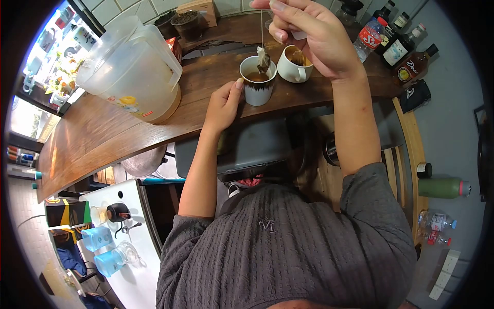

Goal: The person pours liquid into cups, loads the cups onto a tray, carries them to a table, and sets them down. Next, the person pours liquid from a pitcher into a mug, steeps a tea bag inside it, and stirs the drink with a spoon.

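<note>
My right hand (309, 32) is raised above the wooden counter, its fingers pinching the string of a tea bag (263, 60). The wet tea bag hangs in the mouth of a white cup (258, 95) with a dark painted band, over brown liquid. My left hand (226, 103) rests against the left side of this cup, thumb near the rim; most of its fingers are hidden from view. Just to the right stands a white mug (294, 73) with brown liquid in it, partly behind my right hand.
A big translucent pitcher (136, 72) stands on the counter (108, 141) at the left. Behind are potted soil (187, 24) and a cardboard box (201, 11). Several bottles (399, 50) line the right end. A white table (128, 201) with blue cups is at lower left.
</note>
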`<state>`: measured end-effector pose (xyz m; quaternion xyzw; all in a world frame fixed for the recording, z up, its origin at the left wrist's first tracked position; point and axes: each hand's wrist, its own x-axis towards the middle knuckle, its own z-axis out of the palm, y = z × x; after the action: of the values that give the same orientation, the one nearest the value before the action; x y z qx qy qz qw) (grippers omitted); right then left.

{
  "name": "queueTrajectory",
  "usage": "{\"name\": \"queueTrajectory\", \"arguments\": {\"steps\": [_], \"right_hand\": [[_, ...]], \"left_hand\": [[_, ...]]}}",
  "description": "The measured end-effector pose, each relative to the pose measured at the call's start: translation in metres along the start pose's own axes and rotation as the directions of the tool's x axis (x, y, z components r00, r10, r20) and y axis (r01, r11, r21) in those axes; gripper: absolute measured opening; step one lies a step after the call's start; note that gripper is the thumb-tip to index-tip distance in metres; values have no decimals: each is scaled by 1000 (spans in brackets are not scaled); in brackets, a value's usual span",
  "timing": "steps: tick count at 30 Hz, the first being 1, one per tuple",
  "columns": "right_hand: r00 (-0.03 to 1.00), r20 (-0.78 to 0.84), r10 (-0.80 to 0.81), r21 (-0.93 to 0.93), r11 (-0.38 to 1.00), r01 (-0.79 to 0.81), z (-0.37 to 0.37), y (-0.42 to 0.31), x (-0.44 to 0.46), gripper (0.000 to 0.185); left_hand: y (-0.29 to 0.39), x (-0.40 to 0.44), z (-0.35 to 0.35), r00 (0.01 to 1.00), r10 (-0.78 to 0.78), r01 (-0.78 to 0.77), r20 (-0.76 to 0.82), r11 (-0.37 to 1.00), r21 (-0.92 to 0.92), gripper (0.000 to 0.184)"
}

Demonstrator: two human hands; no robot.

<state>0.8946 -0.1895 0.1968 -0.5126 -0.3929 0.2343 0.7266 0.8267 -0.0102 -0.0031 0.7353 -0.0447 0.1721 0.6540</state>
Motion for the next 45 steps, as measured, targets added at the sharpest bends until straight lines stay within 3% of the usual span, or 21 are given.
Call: {"name": "queueTrajectory", "arguments": {"steps": [11, 13, 17, 19, 24, 29, 33, 45], "right_hand": [[999, -32, 43, -103, 994, -46, 4, 4, 3, 25], [995, -84, -51, -404, 915, 13, 2, 14, 1, 26], [994, -108, 28, -326, 943, -62, -8, 39, 0, 27], [988, -153, 33, -449, 888, -99, -12, 56, -2, 27], [985, -163, 50, -367, 924, -108, -16, 60, -5, 26], [992, -88, -89, -236, 969, 66, -1, 24, 5, 25], [979, -122, -162, -308, 944, 118, -2, 16, 9, 24], [975, -115, -190, -262, 953, 155, -2, 5, 10, 23]], "left_hand": [[-2, 0, 1, 1000, 6, -7, -11, 1000, -19, 41], [-3, 0, 0, 1000, 7, -7, -9, 1000, -7, 41], [0, 0, 0, 1000, 1, -1, -12, 1000, 9, 41], [0, 0, 0, 1000, -4, 4, -14, 1000, 29, 41], [-1, 1, -1, 1000, -6, 6, -6, 1000, 8, 41], [-1, 0, 2, 1000, -6, 6, -14, 1000, 16, 40], [-6, 1, 1, 1000, 11, -11, -28, 1000, 9, 40], [-5, 0, 1, 999, 26, -26, -34, 999, 25, 40]]}}
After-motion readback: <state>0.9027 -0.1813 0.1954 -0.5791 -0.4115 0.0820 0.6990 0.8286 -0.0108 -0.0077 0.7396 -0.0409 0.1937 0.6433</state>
